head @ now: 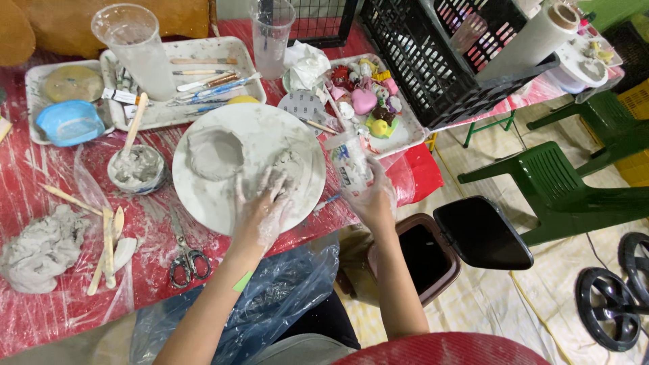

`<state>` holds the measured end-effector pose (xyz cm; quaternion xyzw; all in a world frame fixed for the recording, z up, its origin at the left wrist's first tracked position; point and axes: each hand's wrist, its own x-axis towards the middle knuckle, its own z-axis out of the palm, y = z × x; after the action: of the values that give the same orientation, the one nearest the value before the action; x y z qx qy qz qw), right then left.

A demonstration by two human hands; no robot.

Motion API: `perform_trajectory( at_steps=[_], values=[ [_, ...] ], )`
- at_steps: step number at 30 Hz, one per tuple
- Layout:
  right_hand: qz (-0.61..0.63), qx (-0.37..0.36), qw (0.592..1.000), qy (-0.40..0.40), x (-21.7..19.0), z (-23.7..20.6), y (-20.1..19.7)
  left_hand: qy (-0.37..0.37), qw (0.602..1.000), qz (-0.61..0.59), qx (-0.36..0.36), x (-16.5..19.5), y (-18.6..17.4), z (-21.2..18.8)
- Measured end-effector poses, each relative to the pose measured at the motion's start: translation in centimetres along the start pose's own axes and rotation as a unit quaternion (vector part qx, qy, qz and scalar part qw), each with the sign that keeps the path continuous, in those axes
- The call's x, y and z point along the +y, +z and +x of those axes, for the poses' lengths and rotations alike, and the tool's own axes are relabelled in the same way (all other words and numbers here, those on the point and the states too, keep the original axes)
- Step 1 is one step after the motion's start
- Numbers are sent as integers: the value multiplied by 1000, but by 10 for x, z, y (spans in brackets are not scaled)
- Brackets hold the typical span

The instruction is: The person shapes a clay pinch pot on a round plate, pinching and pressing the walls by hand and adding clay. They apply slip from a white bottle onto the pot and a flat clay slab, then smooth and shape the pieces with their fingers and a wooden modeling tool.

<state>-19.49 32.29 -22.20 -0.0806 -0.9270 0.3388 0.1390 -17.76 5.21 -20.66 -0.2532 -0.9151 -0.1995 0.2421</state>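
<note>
Red plastic sheeting covers the table (40, 318), smeared with grey slip and crowded with tools. At its centre sits a round white board (297, 203), and on it two bodies of wet grey clay: a hollow clay bowl (215, 153) toward 10 o'clock on the board and a flatter clay lump (292, 164) toward 3 o'clock.

The lump looks soft, sticky and easily dented; I judge it light but floppy, so it is best lifted from underneath with spread fingers rather than pinched at an edge. The bowl's thin wall would likely collapse if squeezed; cupping its base seems safer.

The left hand (260, 209), coated in clay, lies spread and nearly flat, fingertips pressing the lump's near edge; it grips nothing. The right hand (370, 199), at 3 o'clock off the board's rim, is wrapped around a small clear bottle (349, 162) with a printed label, held upright. Wet fingers could make that bottle slippery.

Around the board: a small bowl (137, 169) of slip with a wooden stick at 9 o'clock, scissors (186, 260) at 7 o'clock, a crumpled clay mass (40, 250) farther left, a tool tray (182, 81) at 11 o'clock, and a tray of small coloured figures (368, 101) at 1 o'clock. A brown bin (433, 253), lid open, stands on the floor to the right.
</note>
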Motion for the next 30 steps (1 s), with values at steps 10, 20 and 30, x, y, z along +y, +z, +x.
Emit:
perform_trajectory(
  at_steps=[10,20,30],
  values=[
    [50,-81,993,74,13,2,21,-63,995,66,-44,-4,13,3],
    [208,0,967,-146,-10,-47,-32,-3,994,-105,-6,19,-28,22],
    [-96,122,889,-431,-65,-67,-39,-131,949,-287,-23,45,-85,11]
  ],
)
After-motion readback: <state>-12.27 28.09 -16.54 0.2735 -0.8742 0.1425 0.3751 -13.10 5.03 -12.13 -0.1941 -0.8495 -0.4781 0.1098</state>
